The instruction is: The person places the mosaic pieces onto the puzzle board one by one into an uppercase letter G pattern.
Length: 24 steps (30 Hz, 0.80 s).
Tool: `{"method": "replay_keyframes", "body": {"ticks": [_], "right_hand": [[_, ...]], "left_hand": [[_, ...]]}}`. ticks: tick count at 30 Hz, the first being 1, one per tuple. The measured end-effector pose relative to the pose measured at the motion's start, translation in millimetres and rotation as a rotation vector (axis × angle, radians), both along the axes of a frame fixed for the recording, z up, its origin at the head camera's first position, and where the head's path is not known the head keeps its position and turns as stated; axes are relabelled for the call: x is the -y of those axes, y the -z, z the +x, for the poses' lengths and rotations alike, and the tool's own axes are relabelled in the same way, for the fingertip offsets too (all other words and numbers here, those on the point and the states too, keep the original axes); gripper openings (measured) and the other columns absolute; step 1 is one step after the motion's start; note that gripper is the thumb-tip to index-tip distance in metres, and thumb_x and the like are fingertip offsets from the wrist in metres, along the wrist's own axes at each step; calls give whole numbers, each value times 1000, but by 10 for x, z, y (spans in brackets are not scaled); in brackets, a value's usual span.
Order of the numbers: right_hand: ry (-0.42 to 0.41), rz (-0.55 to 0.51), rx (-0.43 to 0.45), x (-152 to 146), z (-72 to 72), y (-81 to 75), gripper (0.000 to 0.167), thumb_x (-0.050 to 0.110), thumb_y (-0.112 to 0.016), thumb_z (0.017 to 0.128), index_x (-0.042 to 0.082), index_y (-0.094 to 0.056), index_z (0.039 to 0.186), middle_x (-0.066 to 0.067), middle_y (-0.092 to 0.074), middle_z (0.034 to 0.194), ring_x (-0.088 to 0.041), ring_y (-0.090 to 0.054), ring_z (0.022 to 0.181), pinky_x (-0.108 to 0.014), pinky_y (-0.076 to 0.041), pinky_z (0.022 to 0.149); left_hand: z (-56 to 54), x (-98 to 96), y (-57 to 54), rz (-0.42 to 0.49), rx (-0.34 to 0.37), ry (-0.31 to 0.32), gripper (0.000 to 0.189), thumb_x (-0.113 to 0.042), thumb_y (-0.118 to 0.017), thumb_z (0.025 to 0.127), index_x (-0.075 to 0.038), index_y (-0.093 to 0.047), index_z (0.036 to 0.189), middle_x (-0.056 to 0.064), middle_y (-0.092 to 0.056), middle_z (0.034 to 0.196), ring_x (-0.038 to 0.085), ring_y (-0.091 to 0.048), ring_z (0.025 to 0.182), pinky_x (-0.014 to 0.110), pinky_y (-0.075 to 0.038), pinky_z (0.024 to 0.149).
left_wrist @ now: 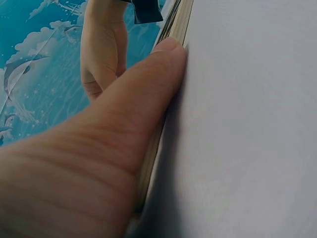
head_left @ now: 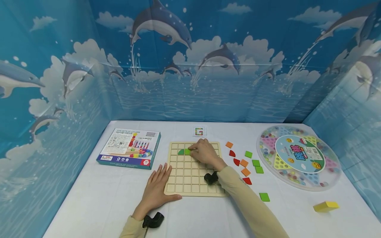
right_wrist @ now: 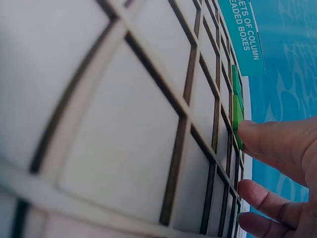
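Note:
A wooden grid board (head_left: 181, 180) lies flat on the white table. My right hand (head_left: 204, 152) reaches over its upper part, with thumb and index finger pinching a bright green square tile (head_left: 187, 151) down at a cell. In the right wrist view the thumb (right_wrist: 255, 136) covers part of that tile (right_wrist: 237, 109), while the other fingers are spread below. Just left of it sits a darker green quarter-circle tile (head_left: 181, 152). My left hand (head_left: 157, 186) rests with fingers spread at the board's lower left corner, its thumb (left_wrist: 166, 62) along the near edge.
A small pattern card (head_left: 199, 131) lies beyond the board. Orange squares (head_left: 244, 163), red quarter-circles (head_left: 236, 162) and green squares (head_left: 256, 163) are scattered right of it. A boxed set (head_left: 129, 148) stands left, a round bead game (head_left: 299, 157) and yellow block (head_left: 325, 207) right.

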State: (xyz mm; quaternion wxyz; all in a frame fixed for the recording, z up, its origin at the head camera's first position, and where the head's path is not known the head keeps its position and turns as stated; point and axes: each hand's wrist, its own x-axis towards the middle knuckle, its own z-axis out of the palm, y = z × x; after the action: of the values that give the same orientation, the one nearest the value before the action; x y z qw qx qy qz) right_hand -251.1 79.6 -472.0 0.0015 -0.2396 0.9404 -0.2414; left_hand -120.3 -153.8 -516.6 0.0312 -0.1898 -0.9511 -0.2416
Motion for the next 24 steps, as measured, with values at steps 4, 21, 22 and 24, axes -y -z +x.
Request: {"method": "replay_keyframes", "body": {"ticks": [4, 21, 22, 24], "right_hand": [[-33, -79, 11, -79, -3, -3, 25, 19, -64, 91, 10, -71, 114, -4, -56, 91, -19, -42, 77, -35, -36, 71], [269, -213, -45, -948, -32, -99, 18, 21, -65, 91, 7, -75, 98, -10, -67, 96, -20, -55, 72, -37, -45, 61], [296, -205, -40, -995, -37, -100, 18, 22, -65, 91, 8, -75, 97, -10, -67, 97, -20, -55, 69, -36, -45, 56], [342, -181, -28, -1082, -49, -92, 19, 23, -65, 90, 8, -75, 96, -11, -67, 96, -19, -56, 66, -33, -42, 48]], "left_hand": [[-2, 2, 0, 2, 4, 0, 110, -66, -69, 69, -7, -25, 150, 11, -19, 156, 29, -9, 143, 48, -7, 111], [11, -3, -32, 18, -4, 5, 110, -64, -71, 69, -6, -26, 150, 12, -19, 155, 31, -10, 142, 49, -7, 111], [12, -4, -32, 16, -4, 5, 110, -64, -71, 69, -6, -25, 150, 12, -19, 155, 31, -11, 142, 49, -7, 111], [13, -8, -36, 15, -5, 6, 110, -64, -71, 69, -6, -25, 150, 12, -19, 155, 31, -11, 142, 49, -7, 111]]}}
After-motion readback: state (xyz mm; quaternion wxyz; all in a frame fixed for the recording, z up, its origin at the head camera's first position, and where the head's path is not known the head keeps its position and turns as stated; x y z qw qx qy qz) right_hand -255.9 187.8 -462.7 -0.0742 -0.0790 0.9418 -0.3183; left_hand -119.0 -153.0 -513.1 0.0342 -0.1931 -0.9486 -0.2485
